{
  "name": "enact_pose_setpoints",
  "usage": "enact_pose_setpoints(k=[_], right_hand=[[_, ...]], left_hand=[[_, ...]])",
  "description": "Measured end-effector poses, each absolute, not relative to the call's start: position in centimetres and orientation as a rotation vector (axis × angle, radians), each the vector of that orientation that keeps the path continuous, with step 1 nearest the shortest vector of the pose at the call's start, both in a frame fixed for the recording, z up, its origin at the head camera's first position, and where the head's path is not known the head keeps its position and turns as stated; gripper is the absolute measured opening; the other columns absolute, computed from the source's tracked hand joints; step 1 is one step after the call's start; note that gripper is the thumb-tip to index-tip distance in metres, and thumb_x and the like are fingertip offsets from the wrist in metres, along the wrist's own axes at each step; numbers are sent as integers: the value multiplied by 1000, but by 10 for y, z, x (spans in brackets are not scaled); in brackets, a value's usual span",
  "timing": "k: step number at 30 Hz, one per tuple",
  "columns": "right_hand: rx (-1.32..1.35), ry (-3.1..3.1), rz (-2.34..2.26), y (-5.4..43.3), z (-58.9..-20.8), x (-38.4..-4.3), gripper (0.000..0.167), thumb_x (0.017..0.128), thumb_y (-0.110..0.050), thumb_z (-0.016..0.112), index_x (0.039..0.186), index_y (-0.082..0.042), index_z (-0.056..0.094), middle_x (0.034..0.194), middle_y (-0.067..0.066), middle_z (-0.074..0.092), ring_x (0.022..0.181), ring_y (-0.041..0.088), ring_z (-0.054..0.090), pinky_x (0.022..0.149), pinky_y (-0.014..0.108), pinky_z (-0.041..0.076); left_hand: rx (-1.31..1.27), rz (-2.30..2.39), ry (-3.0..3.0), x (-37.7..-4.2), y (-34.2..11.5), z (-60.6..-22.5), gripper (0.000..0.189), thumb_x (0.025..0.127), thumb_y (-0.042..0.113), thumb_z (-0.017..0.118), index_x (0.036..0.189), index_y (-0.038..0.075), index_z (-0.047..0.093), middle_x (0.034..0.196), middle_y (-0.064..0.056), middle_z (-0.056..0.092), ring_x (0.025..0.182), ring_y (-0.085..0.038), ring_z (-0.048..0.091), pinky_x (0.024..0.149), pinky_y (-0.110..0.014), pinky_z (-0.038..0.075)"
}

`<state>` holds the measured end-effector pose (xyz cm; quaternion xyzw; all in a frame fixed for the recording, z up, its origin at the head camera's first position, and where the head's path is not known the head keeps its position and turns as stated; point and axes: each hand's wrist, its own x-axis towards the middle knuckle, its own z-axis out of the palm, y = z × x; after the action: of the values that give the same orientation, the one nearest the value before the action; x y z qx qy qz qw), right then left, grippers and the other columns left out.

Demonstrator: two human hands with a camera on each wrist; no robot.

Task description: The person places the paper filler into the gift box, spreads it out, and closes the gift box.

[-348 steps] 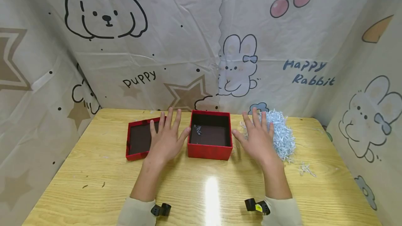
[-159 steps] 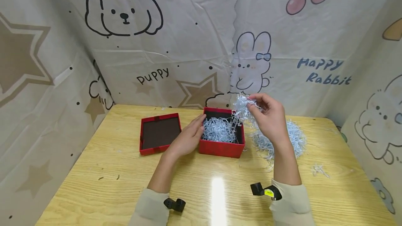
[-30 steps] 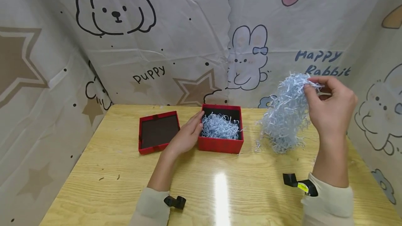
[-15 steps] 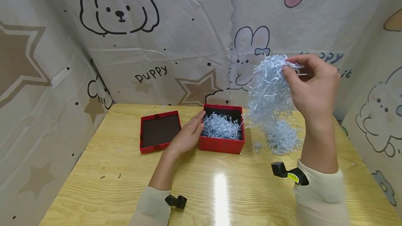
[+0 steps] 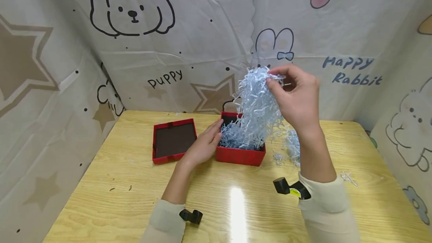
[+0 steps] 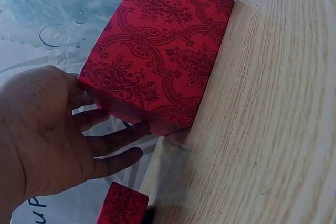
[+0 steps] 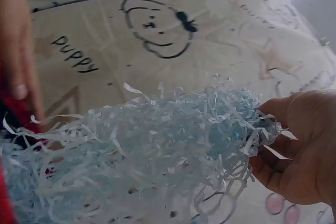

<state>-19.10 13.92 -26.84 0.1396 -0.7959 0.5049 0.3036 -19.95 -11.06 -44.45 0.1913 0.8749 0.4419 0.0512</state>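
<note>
A long clump of pale blue shredded paper [image 5: 258, 102] hangs from my right hand [image 5: 298, 96], pinched at its top between thumb and fingers. Its lower end overlaps the red patterned box [image 5: 240, 156], which holds more shredded paper [image 5: 231, 135]. In the right wrist view the shredded paper [image 7: 157, 140] stretches left from the fingertips toward the box. My left hand [image 5: 204, 145] rests with fairly straight fingers along the box's left side. The left wrist view has those fingers [image 6: 118, 139] against the side wall of the red box [image 6: 157, 51].
Left of the box lies its red lid [image 5: 174, 141], dark inside up. A smaller heap of shredded paper [image 5: 293, 146] sits on the table [image 5: 135, 205] behind my right wrist, with loose shreds [image 5: 278, 157] nearby. A printed curtain [image 5: 209, 40] closes off the back and sides.
Over the last second my right hand has carried the clump up and leftward from the heap to above the box. Earlier the box was nearly bare; paper now fills much of it.
</note>
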Motion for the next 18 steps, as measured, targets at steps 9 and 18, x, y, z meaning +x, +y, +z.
enact_pose_setpoints(k=[9,18], right_hand=[[342,-2374,1256,128,-347,-212,13,97,-5,74,109,-4,78,97,11,76,78,20,64,65,19,52],[406,-2642,1162,104,-405,-220,11,97,-7,76,107,-6,77,111,13,76,96,28,68,86,46,60]], left_hand=[[614,1330,2658,-200,-110,-441,57,115,25,44,168,11,28,175,-7,24,162,-28,21,130,-46,20],[579,1320,2654,-201,-111,-445,58,115,29,43,169,15,27,175,-4,24,162,-23,21,130,-46,19]])
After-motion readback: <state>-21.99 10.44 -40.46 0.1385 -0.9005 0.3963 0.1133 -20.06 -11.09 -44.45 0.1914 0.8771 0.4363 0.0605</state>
